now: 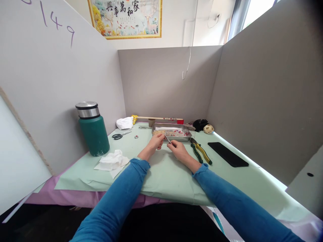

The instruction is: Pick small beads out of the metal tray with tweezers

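Just in front of a shallow metal tray (185, 139) of small tan and red beads, both hands work close together. My right hand (179, 150) is closed around slim silver tweezers (167, 138), their tip pointing up and left toward the other hand. My left hand (153, 144) is closed in a pinch near that tip; what its fingers hold is too small to make out. To the right of my right hand lie pliers (204, 154) with green and yellow handles. A small round red-and-silver piece (136, 136) rests left of the tray.
On the left stand a green bottle (93, 134), crumpled tissue (113, 160) and black-handled scissors (118, 136). A black phone-like slab (227, 154) lies at right. Behind the tray are a wooden stick (153, 118), a red container (180, 121) and a pale ball (208, 129). Grey partitions (169, 84) enclose the table.
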`<state>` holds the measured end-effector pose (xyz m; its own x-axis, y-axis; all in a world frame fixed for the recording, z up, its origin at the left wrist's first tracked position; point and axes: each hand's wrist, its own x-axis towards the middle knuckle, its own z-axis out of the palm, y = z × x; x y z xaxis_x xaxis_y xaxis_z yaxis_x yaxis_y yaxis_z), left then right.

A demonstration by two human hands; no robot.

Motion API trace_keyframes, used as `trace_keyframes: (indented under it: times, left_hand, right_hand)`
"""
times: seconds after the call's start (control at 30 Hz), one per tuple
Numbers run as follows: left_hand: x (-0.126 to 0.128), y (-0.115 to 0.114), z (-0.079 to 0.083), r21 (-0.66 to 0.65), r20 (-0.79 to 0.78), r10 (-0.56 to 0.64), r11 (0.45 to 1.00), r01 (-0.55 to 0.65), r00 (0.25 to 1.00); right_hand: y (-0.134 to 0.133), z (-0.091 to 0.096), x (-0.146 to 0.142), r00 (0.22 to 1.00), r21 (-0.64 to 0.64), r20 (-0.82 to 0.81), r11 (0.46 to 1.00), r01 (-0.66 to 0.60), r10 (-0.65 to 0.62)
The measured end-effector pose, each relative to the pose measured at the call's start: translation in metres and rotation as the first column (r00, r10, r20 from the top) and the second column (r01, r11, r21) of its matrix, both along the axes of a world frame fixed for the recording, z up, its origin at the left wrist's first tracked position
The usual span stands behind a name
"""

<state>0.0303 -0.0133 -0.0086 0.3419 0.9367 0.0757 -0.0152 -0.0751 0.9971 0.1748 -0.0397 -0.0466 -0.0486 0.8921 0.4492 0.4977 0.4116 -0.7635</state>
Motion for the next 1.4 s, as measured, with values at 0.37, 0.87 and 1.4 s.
trace_keyframes:
  times: [0.37, 0.87, 1.4]
  left_hand:
    - [0.0035, 0.0026, -0.0032, 0.157, -0.051, 0.102, 0.983, -0.093, 0.993]
    - [-0.0004, -0.0013, -0.0001, -0.019, 0.090, -0.024, 0.999, 0.026, 0.996]
    - [0.0007, 0.0008, -0.0011, 0.036, 0.060, -0.015, 0.999, 0.013, 0.998]
  right_hand:
    - [-0.0004, -0.0009, 0.0017, 0.998, 0.036, 0.033, 0.998, 0.053, -0.055]
    - [-0.0033, 0.0013, 0.0013, 0.998, 0.018, 0.048, 0.999, 0.048, -0.048]
    - [-0.0033, 0.0014, 0.0015, 0.996, 0.039, 0.067, 0.998, 0.051, -0.053]
